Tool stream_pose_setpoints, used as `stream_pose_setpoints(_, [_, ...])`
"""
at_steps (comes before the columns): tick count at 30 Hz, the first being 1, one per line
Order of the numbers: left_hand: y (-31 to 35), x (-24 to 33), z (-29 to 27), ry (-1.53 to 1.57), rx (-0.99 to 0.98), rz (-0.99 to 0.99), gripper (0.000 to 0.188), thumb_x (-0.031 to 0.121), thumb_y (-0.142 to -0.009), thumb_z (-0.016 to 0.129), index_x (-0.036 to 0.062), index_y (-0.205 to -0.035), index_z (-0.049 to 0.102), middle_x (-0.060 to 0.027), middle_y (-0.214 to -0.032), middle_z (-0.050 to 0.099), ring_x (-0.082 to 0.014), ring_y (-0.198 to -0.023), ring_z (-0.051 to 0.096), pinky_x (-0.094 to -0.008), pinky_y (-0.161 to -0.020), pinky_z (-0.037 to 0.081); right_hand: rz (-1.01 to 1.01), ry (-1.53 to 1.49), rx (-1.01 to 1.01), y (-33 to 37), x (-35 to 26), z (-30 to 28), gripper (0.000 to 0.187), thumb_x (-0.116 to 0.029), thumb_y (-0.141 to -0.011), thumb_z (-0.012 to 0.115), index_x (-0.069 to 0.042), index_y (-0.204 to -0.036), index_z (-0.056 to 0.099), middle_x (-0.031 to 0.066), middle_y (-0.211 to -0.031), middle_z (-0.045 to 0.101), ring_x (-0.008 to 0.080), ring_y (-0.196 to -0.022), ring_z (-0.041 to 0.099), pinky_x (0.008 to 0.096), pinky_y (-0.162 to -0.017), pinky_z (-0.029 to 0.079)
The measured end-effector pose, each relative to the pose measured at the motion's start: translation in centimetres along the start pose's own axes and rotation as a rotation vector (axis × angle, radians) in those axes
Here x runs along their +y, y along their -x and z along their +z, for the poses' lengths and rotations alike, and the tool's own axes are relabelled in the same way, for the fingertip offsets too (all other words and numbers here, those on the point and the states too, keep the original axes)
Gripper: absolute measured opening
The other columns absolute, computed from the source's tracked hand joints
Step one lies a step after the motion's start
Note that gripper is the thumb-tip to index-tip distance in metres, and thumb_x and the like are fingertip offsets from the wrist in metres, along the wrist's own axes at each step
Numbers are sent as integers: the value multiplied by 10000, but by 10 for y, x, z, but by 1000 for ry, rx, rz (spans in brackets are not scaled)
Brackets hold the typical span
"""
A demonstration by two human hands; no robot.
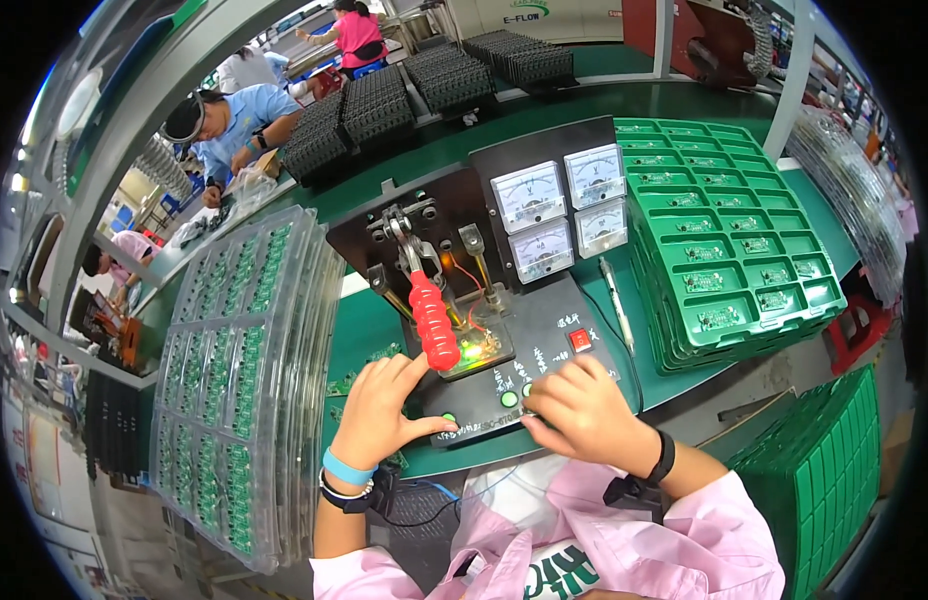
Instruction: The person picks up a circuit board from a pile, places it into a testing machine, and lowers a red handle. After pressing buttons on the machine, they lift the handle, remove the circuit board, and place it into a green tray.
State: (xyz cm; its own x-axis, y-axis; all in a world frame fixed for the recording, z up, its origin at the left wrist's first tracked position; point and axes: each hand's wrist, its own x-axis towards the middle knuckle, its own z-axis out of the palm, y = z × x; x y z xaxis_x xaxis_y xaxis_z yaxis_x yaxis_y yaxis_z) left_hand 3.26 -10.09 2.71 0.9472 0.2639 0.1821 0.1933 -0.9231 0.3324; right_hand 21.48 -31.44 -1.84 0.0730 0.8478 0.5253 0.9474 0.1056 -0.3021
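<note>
the left hand [384, 408], half open, gripped nothing visible; the right hand [592, 415] curled loosely, contents unclear. careless left-hand contact could have shifted the red handle [433, 320].

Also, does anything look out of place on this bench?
Perhaps the loose circuit boards on the bench left of the black fixture: they lie scattered, while other boards sit in the green trays. Nothing looks spilled.

A hand could pass over the front of the black box [544, 310] between the left hand [382, 408] and right hand [591, 412]; behind, the red handle [434, 318] and metal posts [473, 240] stand in the way. Clear trays [296, 400] wall off the left, green trays [652, 318] the right, a pen [617, 305] lying beside these
</note>
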Motion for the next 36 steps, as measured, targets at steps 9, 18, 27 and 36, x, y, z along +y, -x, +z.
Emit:
stream_pose_setpoints(9, [19, 0, 3, 89, 285, 26, 632, 326, -754, 785, 81, -1295, 567, -140, -1124, 608, -335, -1009, 587, -428, -884, 466, -275, -487, 675, -218, 8, -74, 520, -144, -776, 748, -51, -1259, 580, 162, -1240, 591, 254, -1133, 587, 331, -905, 477])
stream_pose_setpoints(18, [50, -58, -6, -147, 193, -276, 282, 110, -825, 693, 24, -1091, 660, -146, -1142, 636, -352, -1035, 604, -423, -863, 490, -574, -200, 342, -124, 11, -25, 160, -44, -778, 658, -55, -932, 618, 26, -628, 587, 212, -529, 586, 351, -519, 483])
stream_pose_setpoints(27, [-1, -85, 21, -150, 115, -127, 140, 61, -830, 625, 11, -955, 662, -147, -934, 664, -356, -848, 648, -435, -749, 523, -347, 350, -264, -93, 0, 6, 105, -91, -740, 618, -19, -808, 582, 82, -550, 573, 218, -455, 596, 343, -438, 482])
stream_pose_setpoints(36, [15, 2, -9, -128, 410, 30, 244, 7, -811, 613, 29, -1049, 664, -146, -973, 680, -342, -879, 667, -407, -776, 545, -301, 171, 12, -67, 10, -37, 124, -63, -695, 649, -60, -742, 533, 41, -599, 553, 225, -526, 607, 348, -455, 472])
